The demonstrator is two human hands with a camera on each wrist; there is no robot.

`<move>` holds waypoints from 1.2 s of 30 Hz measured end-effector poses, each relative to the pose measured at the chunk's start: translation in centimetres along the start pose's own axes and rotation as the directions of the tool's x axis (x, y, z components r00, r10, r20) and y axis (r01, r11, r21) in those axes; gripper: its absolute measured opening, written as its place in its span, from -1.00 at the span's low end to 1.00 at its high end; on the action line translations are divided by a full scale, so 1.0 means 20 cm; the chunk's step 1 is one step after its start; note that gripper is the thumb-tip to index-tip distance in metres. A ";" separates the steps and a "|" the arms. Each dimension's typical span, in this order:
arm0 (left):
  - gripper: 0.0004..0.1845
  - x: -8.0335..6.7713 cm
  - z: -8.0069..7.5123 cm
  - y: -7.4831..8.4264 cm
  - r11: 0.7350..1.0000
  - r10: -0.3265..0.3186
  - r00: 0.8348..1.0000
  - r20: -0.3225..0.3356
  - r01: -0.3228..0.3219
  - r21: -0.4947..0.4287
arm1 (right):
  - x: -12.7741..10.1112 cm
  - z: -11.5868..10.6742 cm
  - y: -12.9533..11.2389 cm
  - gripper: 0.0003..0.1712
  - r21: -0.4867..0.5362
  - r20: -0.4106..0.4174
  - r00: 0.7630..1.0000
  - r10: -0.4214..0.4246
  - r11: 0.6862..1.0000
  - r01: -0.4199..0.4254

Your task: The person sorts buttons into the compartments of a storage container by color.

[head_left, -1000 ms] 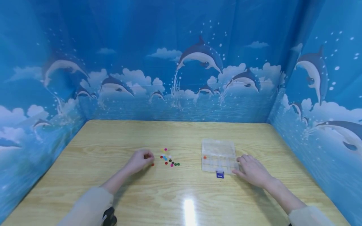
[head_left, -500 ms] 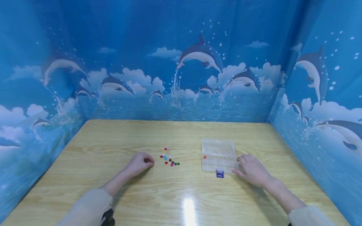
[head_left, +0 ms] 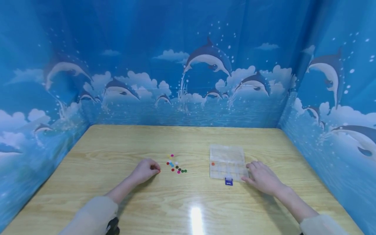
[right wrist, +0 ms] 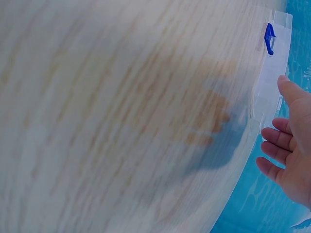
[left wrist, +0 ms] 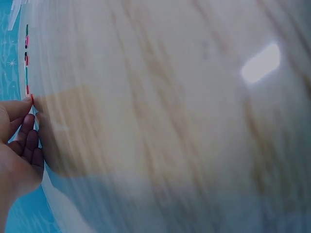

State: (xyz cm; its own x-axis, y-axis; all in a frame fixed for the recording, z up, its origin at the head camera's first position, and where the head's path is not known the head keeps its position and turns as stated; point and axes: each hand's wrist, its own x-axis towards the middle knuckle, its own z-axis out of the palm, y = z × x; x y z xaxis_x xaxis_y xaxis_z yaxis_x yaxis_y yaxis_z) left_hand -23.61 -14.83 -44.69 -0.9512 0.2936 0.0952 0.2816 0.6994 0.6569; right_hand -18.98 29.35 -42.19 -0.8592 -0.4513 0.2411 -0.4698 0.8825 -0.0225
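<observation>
We found the left hand [head_left: 146, 170] pinching a red disc [head_left: 159, 171] at its fingertips, beside the loose discs [head_left: 172, 165]; a second earlier, that disc lay exposed on the table [head_left: 152, 205]; the right hand [head_left: 262, 178] remained, fingers loosely extended, at the right edge of the box [head_left: 226, 153]; the orange disc [head_left: 212, 164] inside had not moved.

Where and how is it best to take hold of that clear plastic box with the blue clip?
Probably by the right edge of the clear plastic box's near half, coming from the right, where the right hand is. That side looks fairly straight, while the blue clip juts from the near edge and the far half, apparently the open lid, lies back.
</observation>
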 end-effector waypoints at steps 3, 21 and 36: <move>-0.96 0.00 0.00 -0.01 1.000 -0.008 1.000 0.003 0.008 0.009 | 0.00 0.01 0.00 -0.46 0.002 0.002 1.000 0.005 1.000 -0.005; -0.95 0.00 -0.01 0.01 0.999 -0.028 1.000 0.014 0.029 -0.034 | 0.00 0.02 0.01 -0.47 0.010 -0.003 1.000 0.001 1.000 -0.001; -0.96 0.08 -0.01 0.05 1.000 0.000 1.000 -0.005 0.000 -0.017 | 0.00 0.00 0.00 -0.47 0.024 -0.013 1.000 0.003 1.000 -0.002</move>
State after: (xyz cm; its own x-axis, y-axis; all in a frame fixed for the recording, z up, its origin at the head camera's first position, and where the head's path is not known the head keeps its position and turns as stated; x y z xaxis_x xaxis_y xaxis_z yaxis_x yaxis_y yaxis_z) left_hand -24.84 -13.85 -43.73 -0.9517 0.2904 0.0994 0.2798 0.6878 0.6698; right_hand -19.02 29.43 -42.20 -0.8577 -0.4470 0.2539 -0.4724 0.8801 -0.0463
